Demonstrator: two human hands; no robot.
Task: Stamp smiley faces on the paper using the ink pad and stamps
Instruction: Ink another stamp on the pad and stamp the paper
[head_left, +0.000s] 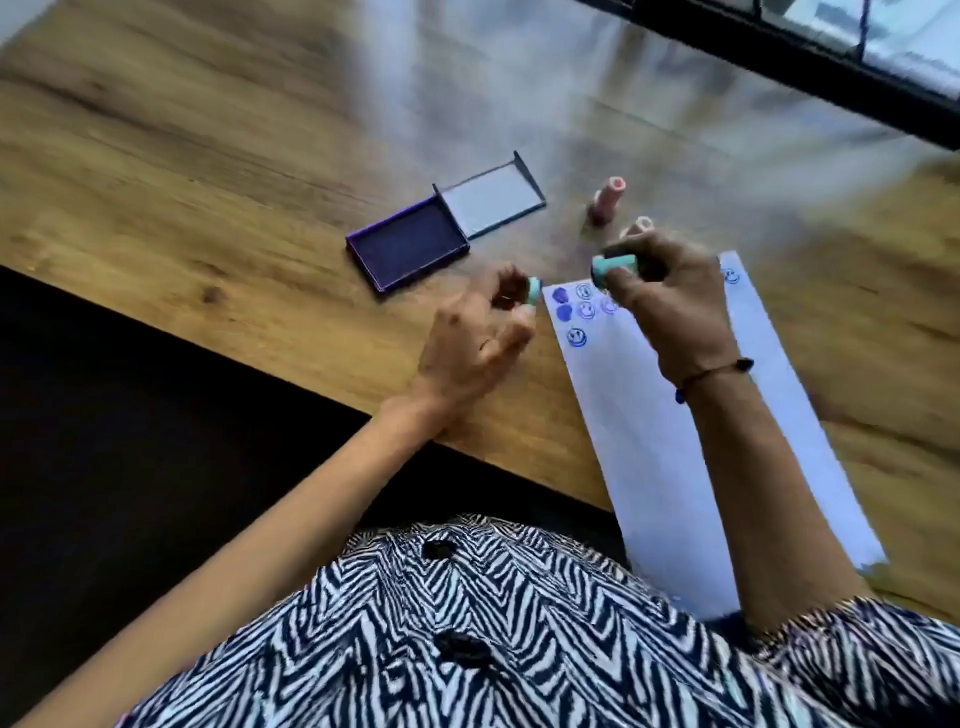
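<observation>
A: Surface noted: a brown wood-grain table (218, 171). A long white paper strip (649, 426) is laid on it at a slant, its near end hanging past the table edge toward the zigzag black-and-white shirt (467, 639).

B: Marks on the paper?

A: Blue smiley prints (576, 336) are seen clustered at the far end, with two solid blue blobs beside them. One more print is visible at the far right corner, past the right hand.

B: Right hand (670, 296)?

A: It is held above the far end of the paper, fingers closed around a small teal cylindrical stamp (613, 267), which is pointed leftward. A dark cord bracelet (717, 376) is worn at that wrist.

B: Left hand (478, 338)?

A: A small teal cap-like piece (688, 293) is pinched at the fingertips, just off the paper's left corner. Whether it is a cap or a second stamp cannot be told; the picture is blurred.

B: Ink pad?

A: A purple rectangular ink pad (410, 247) is lying open on the table, left of the paper's far end, its grey-lined lid (493, 200) folded back flat. It is untouched by either hand.

B: Other stamps?

A: Two pink cylindrical stamps (608, 200) are stood near the pad's right; the nearer one is partly hidden behind the right hand.
</observation>
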